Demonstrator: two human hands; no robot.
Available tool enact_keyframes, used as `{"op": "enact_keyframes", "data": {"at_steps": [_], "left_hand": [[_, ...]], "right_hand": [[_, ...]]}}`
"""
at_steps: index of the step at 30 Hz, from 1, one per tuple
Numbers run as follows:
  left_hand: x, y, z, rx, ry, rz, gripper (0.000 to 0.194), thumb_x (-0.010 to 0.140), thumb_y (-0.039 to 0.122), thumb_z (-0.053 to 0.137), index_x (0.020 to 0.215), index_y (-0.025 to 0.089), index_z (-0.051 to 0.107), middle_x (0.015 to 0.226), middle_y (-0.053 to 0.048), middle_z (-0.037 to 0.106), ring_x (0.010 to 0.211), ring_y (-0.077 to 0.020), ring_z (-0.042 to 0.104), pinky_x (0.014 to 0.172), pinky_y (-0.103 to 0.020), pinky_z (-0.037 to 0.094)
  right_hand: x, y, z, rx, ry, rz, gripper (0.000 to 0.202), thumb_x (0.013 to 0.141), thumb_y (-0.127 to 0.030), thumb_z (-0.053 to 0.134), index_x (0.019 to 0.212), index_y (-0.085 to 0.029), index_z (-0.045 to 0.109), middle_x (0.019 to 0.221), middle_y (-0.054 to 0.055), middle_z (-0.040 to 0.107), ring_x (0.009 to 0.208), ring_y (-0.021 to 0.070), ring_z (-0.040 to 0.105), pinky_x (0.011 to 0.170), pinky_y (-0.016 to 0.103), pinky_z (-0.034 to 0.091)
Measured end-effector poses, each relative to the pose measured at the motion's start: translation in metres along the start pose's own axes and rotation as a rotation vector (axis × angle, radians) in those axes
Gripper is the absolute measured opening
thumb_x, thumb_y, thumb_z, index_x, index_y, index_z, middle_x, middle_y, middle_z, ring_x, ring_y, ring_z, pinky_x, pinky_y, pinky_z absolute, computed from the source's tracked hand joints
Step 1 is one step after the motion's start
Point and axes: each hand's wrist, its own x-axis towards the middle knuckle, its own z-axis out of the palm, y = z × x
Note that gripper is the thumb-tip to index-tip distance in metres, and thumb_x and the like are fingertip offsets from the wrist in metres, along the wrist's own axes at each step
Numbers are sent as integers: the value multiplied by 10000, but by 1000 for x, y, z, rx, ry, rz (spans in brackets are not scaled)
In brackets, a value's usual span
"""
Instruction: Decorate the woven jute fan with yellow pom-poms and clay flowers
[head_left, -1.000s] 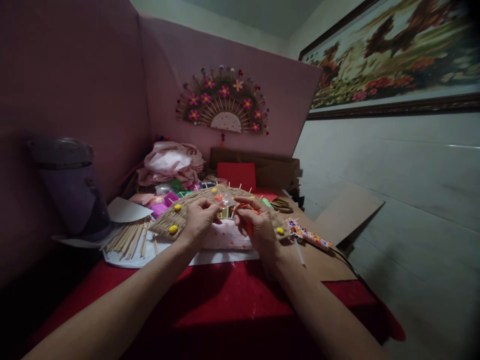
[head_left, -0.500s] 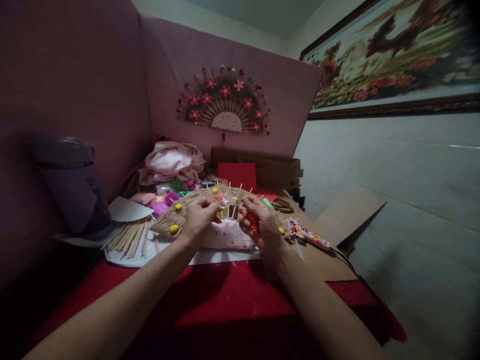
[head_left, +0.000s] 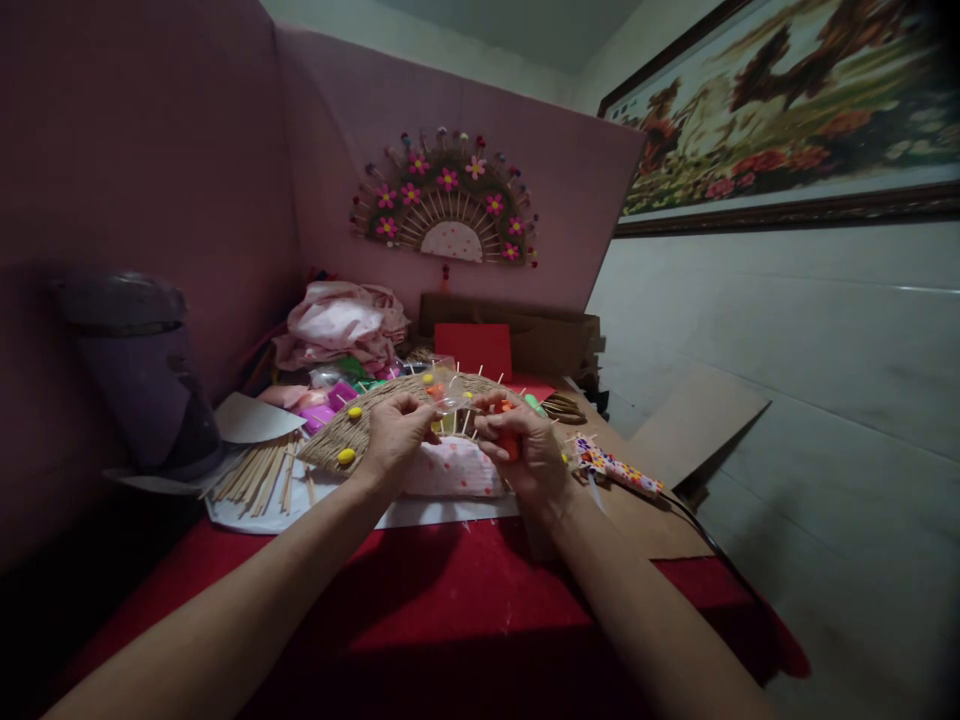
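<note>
Both hands are raised over a fan-shaped craft piece [head_left: 337,438] wrapped in brown cord, with yellow dots and thin sticks. My left hand [head_left: 397,440] pinches the edge of a clear plastic wrapper [head_left: 452,392] that holds a bit of orange. In my right hand [head_left: 525,450], curled fingers keep an orange lump [head_left: 511,442] against the palm, and the fingertips are near the wrapper's right side. Below the hands lies the fan's pale, red-spotted cloth centre [head_left: 454,468].
Loose wooden sticks [head_left: 259,480] and a purple flask [head_left: 139,370] are at left. Crumpled pink cloth [head_left: 345,322] and a red card [head_left: 472,350] lie behind. A flower-patterned tool [head_left: 619,468] with a cable rests on cardboard [head_left: 660,530] at right. A finished fan [head_left: 450,205] hangs ahead.
My right hand's fingers have shifted and loosened slightly, showing more of the orange lump. My left hand keeps its pinch. The whole view has moved a little.
</note>
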Motion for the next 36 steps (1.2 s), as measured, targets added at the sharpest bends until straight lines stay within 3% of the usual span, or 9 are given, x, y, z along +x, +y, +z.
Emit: {"op": "enact_keyframes", "data": {"at_steps": [7,11,15,19,22,24,26,30,36], "left_hand": [[1,-1,0,0,1,9,146,568,192,622,482,161,509,430,26,532,390,-102,504,423,-223,419],[1,1,0,-8,-13,8,119,567,195,603,489,158,521,436,20,545,377,-97,496,421,-223,415],[0,1,0,4,-9,10,135,570,208,601,484,167,505,426,22,541,362,-96,485,407,-220,406],[0,0,0,33,2,19,127,550,186,591,476,173,490,424,28,533,361,-96,482,393,-215,401],[0,-1,0,63,6,21,103,545,173,574,474,171,500,428,30,531,361,-95,483,382,-210,397],[-1,-1,-1,92,10,25,111,555,186,576,472,172,503,429,33,528,358,-97,483,371,-208,390],[-2,0,0,149,7,52,134,571,196,575,464,175,498,418,38,514,351,-99,481,360,-206,376],[-8,7,1,337,-16,156,179,599,208,594,447,175,504,378,42,480,339,-98,463,357,-202,324],[-14,13,1,474,-38,256,201,607,169,582,427,180,494,379,39,468,388,-96,432,415,-217,296]], "right_hand": [[1,1,-3,-50,8,1,175,661,-143,693,821,-166,626,722,-5,576,537,47,461,333,91,288],[3,6,-3,-157,57,-66,314,638,-389,781,676,-170,558,580,-56,446,476,49,404,337,122,283],[4,11,-3,-435,168,-181,413,736,-563,639,641,-167,565,457,-86,322,376,49,281,320,167,217],[1,15,-2,-821,239,-403,304,884,-422,497,927,-164,651,484,-71,375,404,71,333,389,198,280],[-1,16,-3,-1129,198,-650,236,893,-230,471,1064,-180,625,667,-5,565,609,119,529,590,249,436],[-3,16,-4,-1306,158,-766,241,868,-164,486,1059,-184,632,820,38,629,771,154,580,720,287,457],[-4,16,-5,-1459,147,-783,233,863,-188,520,1063,-187,639,868,57,633,814,177,576,748,303,455],[-4,16,-6,-1700,141,-663,335,846,-304,574,1165,-207,602,946,82,597,800,202,554,693,312,455],[-6,15,-5,-1896,36,-656,383,859,-253,497,1232,-190,555,1083,114,585,871,221,579,679,304,453]]}}
